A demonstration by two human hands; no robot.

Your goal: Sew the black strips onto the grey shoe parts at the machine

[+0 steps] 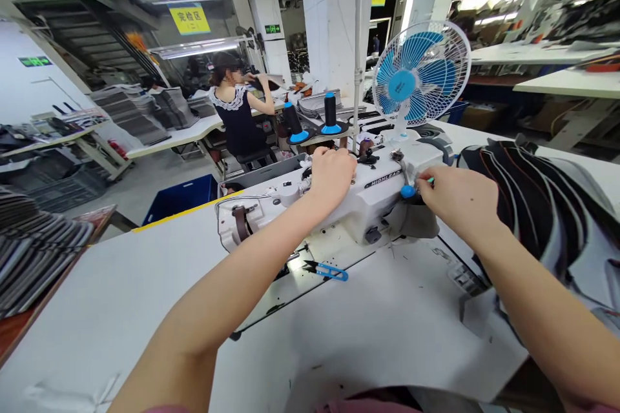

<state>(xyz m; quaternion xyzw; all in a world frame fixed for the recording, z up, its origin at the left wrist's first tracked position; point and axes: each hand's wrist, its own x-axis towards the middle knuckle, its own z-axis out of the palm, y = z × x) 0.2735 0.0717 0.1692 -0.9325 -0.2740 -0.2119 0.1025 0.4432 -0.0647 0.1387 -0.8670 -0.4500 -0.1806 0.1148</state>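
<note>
A white sewing machine [387,171] lettered HIGHLEAD stands across the table in front of me. My left hand [333,174] reaches over the top of its arm, fingers curled and pressed together; whatever they pinch is hidden behind the hand. At the machine's right end, my right hand [460,197] is closed in a pinch beside a blue knob [407,191]. A bit of green shows at its fingertips, too small to name. Blue-handled thread snips [327,270] lie on the machine bed below. Two black thread cones [330,113] on blue bases stand behind the machine.
Dark curved fabric pieces [527,200] are piled at the right. A blue-bladed fan [421,74] stands behind the machine. Stacked grey pieces [36,251] lie at the left, near a blue bin [179,199]. A co-worker [239,110] sits at another table further back.
</note>
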